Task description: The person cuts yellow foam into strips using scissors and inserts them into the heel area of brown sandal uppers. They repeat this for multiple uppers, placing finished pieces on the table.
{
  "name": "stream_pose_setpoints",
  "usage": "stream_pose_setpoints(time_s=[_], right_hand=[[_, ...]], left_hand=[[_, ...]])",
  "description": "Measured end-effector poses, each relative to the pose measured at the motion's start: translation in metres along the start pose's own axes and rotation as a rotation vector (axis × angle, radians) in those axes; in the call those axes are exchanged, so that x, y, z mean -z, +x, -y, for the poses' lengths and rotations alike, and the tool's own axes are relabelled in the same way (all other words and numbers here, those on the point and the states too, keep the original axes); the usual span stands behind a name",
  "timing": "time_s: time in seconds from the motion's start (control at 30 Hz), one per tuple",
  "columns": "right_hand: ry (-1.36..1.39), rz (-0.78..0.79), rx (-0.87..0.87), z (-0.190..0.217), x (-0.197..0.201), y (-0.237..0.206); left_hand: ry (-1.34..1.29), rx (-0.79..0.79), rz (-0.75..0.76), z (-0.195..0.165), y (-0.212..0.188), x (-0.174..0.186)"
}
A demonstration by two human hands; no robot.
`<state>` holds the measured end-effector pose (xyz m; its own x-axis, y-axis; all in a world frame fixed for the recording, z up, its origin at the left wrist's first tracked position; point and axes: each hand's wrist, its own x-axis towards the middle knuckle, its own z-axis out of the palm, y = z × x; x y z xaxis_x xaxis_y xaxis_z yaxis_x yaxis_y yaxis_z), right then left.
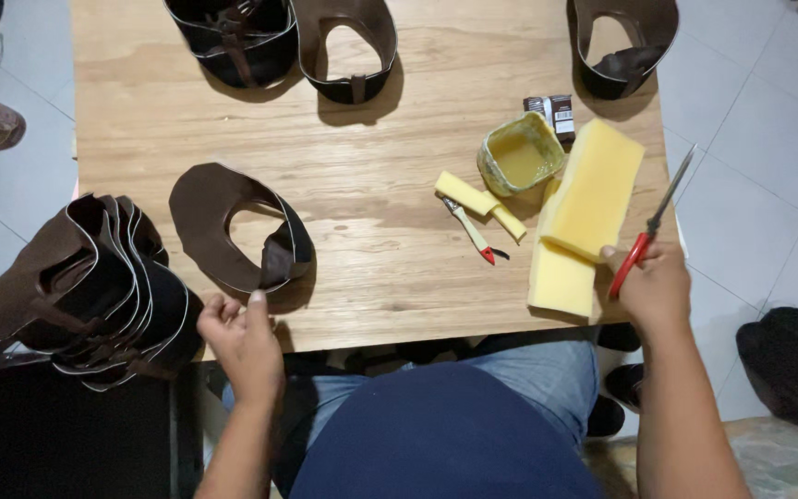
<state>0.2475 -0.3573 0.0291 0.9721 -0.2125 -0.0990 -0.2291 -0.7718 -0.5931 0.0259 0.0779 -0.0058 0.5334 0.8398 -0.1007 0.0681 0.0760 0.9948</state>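
Head view: right hand point(656, 288) grips red-handled scissors point(655, 225), blades pointing up and away, off the counter point(371, 185) edge. Fingers closed around the handles; one fingertip touches the lower edge of the yellow foam point(584, 208), which lies at the counter's right side, folded or stacked in two slabs. Left hand point(244, 340) rests at the near counter edge, fingers loosely curled, thumb up, holding nothing; it sits just beside the dark leather upper point(233, 226) lying flat. More uppers point(85, 286) stacked at left, off the counter. Glue pot point(519, 155), small foam strip point(477, 203) and brush point(471, 231) lie between foam and upper.

Judgement: for a clean cut, steady the foam flat with the free hand and keep blades square to the slab.
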Motion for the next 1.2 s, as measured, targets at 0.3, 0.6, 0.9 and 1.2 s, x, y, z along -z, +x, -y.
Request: stream_pose_setpoints(time_s=[0.3, 0.6, 0.9, 1.2], right_hand=[[0.320, -0.230, 0.054, -0.004, -0.023, -0.010], [0.720, -0.149, 0.282, 0.035, 0.003, -0.061], [0.739, 0.571, 0.436, 0.104, -0.031, -0.092], [0.631, 0.915, 0.315, 0.096, -0.096, -0.094]], left_hand=[[0.144, -0.260, 0.078, -0.013, -0.031, -0.004], [0.087, 0.009, 0.623, -0.053, -0.044, -0.035], [-0.212, 0.477, 0.795, -0.062, -0.043, -0.084], [-0.739, 0.503, 0.470, -0.038, -0.005, -0.081]])
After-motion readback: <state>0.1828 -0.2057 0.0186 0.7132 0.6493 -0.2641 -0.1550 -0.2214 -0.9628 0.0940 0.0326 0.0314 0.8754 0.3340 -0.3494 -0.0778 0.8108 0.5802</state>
